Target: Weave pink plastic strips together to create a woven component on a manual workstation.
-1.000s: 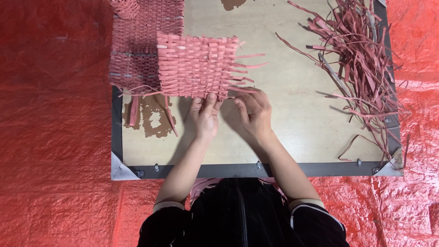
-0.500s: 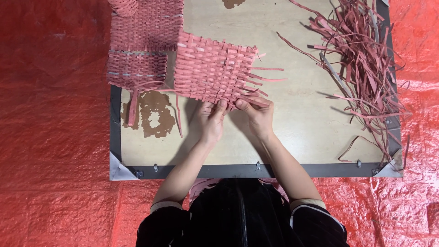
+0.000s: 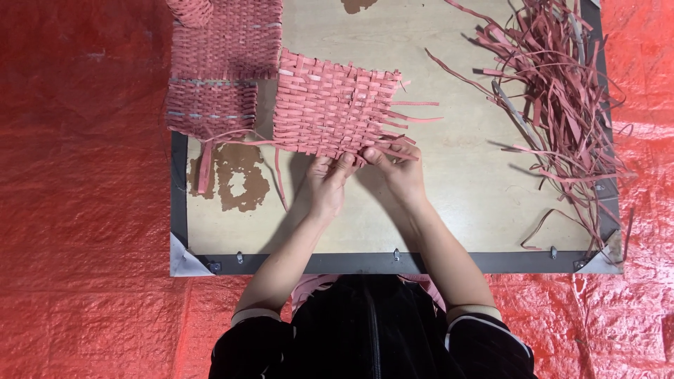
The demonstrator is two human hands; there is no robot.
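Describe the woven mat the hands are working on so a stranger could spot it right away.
On the light wooden board lying on the red tarp, find both hands at its middle. They touch the near edge of a square pink woven strip mat. Unlike the woven pieces at the left, loose strip ends stick out of its right side.

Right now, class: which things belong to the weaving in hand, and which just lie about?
In hand: left hand, right hand, pink woven mat.
Lying about: finished woven pieces, pile of loose pink strips, wooden board, red tarp.

Weaving workshop: strip pile, woven mats
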